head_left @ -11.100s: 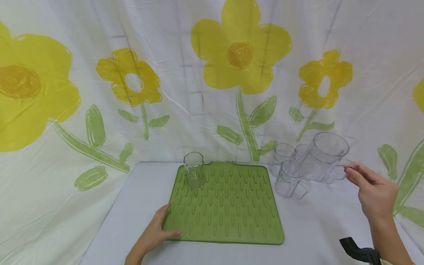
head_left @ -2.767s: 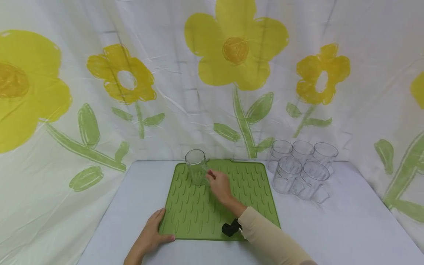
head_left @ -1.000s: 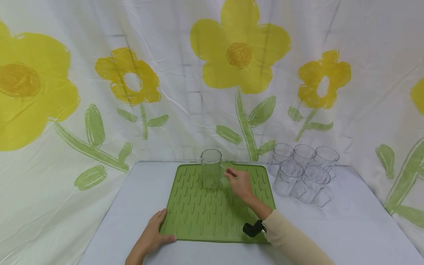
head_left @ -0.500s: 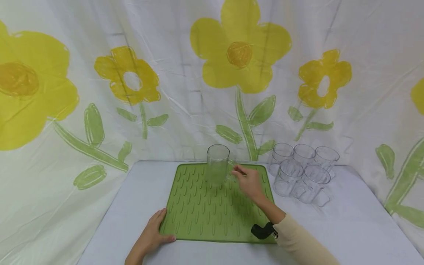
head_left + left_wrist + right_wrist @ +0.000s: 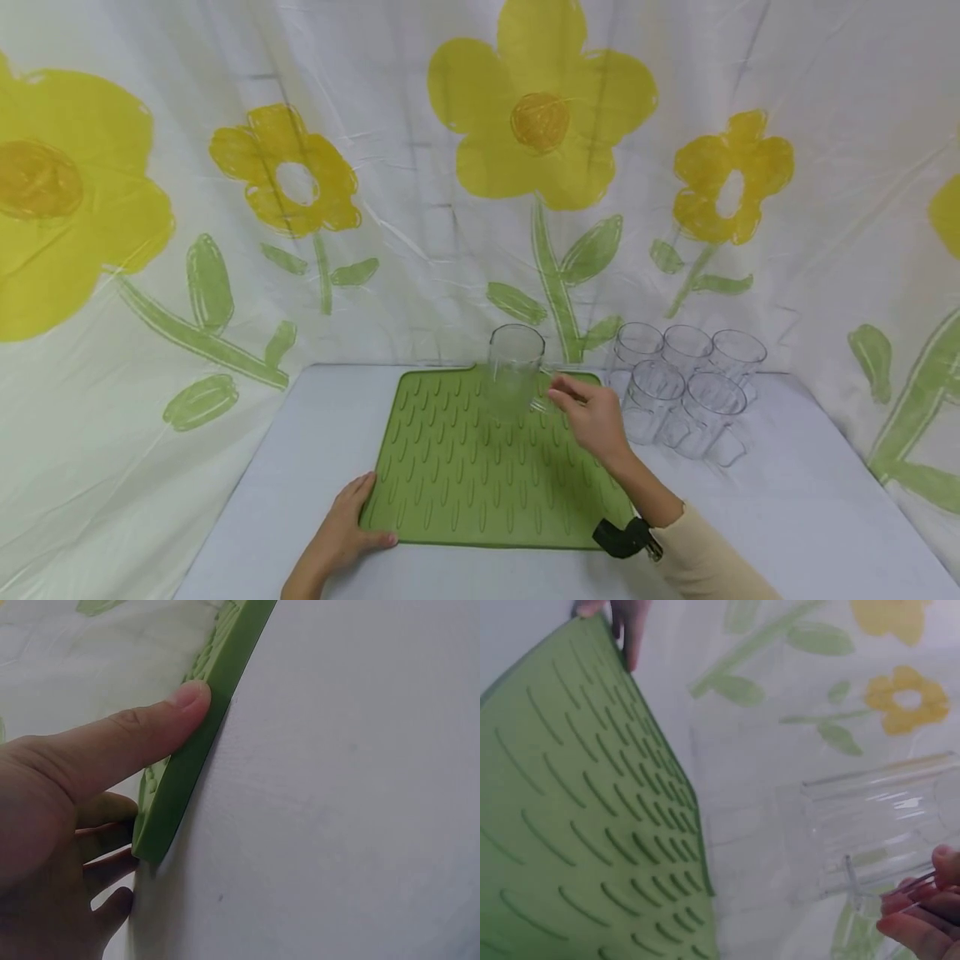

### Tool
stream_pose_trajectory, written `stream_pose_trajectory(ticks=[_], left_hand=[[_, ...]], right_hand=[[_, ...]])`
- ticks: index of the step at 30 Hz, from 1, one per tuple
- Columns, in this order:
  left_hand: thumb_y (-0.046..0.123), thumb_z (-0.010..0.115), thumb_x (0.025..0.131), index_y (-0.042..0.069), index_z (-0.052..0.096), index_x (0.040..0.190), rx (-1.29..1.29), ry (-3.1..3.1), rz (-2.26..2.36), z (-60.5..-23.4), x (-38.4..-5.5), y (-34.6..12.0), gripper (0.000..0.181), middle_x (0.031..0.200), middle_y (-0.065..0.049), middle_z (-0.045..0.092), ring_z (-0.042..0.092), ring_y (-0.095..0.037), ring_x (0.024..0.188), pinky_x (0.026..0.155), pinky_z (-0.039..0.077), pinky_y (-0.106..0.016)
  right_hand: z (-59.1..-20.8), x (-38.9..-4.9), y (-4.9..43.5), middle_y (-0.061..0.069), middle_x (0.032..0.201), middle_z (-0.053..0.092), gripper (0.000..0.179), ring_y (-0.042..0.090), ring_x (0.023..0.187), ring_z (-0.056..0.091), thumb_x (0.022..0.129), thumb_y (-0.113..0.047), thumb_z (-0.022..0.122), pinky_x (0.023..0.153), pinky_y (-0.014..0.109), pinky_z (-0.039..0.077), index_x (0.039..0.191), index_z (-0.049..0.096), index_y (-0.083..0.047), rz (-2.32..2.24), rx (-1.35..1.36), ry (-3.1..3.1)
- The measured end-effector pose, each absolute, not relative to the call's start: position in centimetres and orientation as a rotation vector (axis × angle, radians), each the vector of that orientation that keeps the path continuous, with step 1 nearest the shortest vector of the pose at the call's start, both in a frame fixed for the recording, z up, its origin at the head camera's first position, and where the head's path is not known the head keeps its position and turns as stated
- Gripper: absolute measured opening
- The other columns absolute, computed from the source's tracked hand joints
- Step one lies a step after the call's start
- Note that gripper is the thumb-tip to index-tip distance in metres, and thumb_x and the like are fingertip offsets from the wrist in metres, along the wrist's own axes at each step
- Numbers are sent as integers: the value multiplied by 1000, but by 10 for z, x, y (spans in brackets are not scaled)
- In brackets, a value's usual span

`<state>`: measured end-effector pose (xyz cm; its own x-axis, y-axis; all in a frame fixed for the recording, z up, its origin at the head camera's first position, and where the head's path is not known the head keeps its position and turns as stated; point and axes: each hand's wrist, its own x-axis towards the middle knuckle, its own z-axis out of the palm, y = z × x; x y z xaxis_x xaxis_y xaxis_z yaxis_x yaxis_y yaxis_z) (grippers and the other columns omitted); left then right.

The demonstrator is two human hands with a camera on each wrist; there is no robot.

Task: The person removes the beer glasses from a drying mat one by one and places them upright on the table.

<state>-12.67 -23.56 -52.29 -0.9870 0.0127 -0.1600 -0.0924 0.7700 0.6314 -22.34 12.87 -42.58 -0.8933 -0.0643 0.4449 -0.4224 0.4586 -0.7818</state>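
Observation:
A clear glass mug (image 5: 514, 371) is upright over the back part of a green ridged mat (image 5: 480, 483). My right hand (image 5: 592, 417) pinches its handle from the right; the right wrist view shows the fingertips round the handle of the mug (image 5: 885, 817). At the mat's front left corner rests my left hand (image 5: 341, 525), its thumb (image 5: 142, 739) lying on the front edge and its fingers along the left side.
Several clear glass mugs (image 5: 712, 404) stand close together on the white table (image 5: 787, 508), just right of the mat. A white curtain (image 5: 405, 275) with yellow flowers hangs behind the table's back edge.
Earlier, my right hand held a mug at the right; that group now stands on the table. It then took the mug from the mat's back left and moved it right. The left hand stays put.

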Motion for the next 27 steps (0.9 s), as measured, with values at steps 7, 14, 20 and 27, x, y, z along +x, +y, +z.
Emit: stream_pose_trajectory(ticks=[7, 14, 20, 27], left_hand=[[32, 90, 61, -7, 30, 148, -63, 2801, 1029, -523, -126, -236, 113, 153, -30, 31, 25, -51, 141, 115, 27, -64], [32, 90, 61, -7, 30, 148, -58, 2803, 1026, -523, -125, -236, 113, 153, -30, 31, 25, -52, 141, 115, 26, -64], [32, 90, 61, -7, 31, 148, -60, 2809, 1017, -522, -125, -236, 113, 152, -30, 32, 26, -51, 141, 115, 27, -64], [33, 90, 60, -7, 31, 148, -60, 2810, 1006, -520, -126, -235, 113, 152, -30, 32, 26, -51, 141, 114, 27, -64]], right_hand=[[-426, -211, 141, 10, 89, 76, 16, 26, 83, 72, 88, -8, 70, 66, 22, 57, 102, 75, -4, 1363, 432, -2381], [-425, -199, 148, 8, 84, 76, 10, 21, 78, 72, 86, -4, 70, 67, 22, 59, 94, 76, -5, 1340, 472, -2340], [-426, -194, 151, 9, 83, 76, 9, 19, 77, 73, 86, -2, 70, 67, 23, 61, 93, 75, -2, 1332, 489, -2336], [-429, -195, 153, 9, 84, 76, 11, 15, 77, 73, 85, 0, 70, 67, 22, 61, 94, 76, -2, 1322, 505, -2331]])
